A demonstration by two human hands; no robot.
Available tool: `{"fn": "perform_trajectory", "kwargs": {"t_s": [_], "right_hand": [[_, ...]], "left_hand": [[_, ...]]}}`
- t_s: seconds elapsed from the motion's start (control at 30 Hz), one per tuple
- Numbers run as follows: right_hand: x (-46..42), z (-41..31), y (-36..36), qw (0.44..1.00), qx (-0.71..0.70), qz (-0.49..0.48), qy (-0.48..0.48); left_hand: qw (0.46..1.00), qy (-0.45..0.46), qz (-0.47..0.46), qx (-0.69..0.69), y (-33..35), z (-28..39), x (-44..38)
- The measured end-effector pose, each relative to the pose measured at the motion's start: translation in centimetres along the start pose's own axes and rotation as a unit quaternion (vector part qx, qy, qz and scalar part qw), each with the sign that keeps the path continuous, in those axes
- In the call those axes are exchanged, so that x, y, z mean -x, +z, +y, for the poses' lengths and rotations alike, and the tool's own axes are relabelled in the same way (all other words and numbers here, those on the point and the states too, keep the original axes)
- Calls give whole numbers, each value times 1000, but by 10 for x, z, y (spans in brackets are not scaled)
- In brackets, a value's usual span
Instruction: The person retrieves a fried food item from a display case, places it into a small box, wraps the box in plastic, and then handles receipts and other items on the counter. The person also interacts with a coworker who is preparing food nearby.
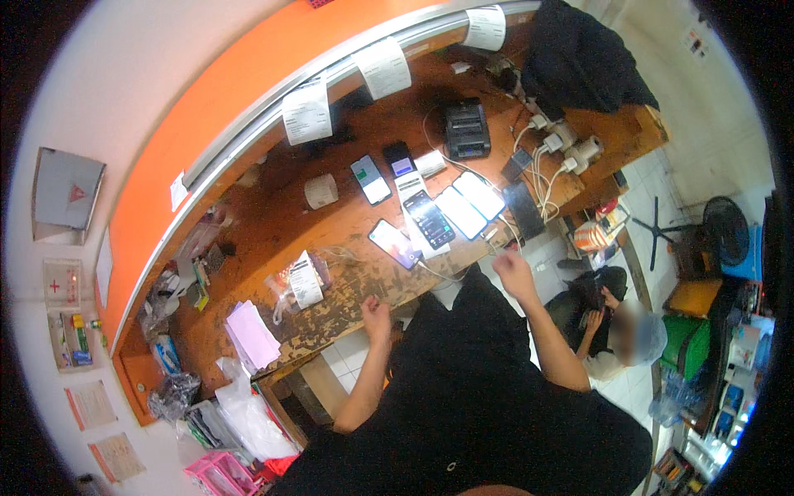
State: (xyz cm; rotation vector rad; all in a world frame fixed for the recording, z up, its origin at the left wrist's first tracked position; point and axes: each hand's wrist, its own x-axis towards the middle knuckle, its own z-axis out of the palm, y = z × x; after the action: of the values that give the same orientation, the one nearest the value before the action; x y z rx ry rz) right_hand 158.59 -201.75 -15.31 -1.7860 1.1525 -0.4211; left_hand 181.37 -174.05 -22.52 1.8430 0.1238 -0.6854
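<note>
My left hand [376,315] is at the front edge of the worn wooden table [347,273], its fingers curled; I see nothing in it. Past the table's edge on the right, my right hand [516,276] is blurred and loosely curled, close to white charging cables [520,242]. Between and beyond the hands lie several phones: a lit phone [396,243] with a cable plugged in, a dark-screened one [429,218] on a paper strip, two bright white-screened ones [460,212], and a black one [524,208]. Farther back rests another lit phone [371,180].
A black thermal printer [468,130], a card terminal [400,160] and plugged chargers [551,144] occupy the back. Printed slips [308,111] hang from the rail. A bagged packet [304,279] and pink papers [252,335] lie left. A seated person [595,316] is at the right.
</note>
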Motion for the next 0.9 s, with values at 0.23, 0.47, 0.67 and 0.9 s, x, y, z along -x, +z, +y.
{"fn": "perform_trajectory", "kwargs": {"t_s": [0.23, 0.47, 0.67, 0.9], "right_hand": [[-230, -90, 114, 992, 53, 106, 42], [-250, -115, 125, 997, 49, 10, -61], [-246, -156, 49, 960, -204, -146, -122], [-235, -238, 6, 929, -211, -176, -247]], "left_hand": [[996, 9, 59, 65, 16, 34, 41], [989, 15, 140, 54, 4, 42, 56], [988, 142, 57, 28, 47, 130, 13], [975, 189, -92, 67, 97, 241, 6]]}}
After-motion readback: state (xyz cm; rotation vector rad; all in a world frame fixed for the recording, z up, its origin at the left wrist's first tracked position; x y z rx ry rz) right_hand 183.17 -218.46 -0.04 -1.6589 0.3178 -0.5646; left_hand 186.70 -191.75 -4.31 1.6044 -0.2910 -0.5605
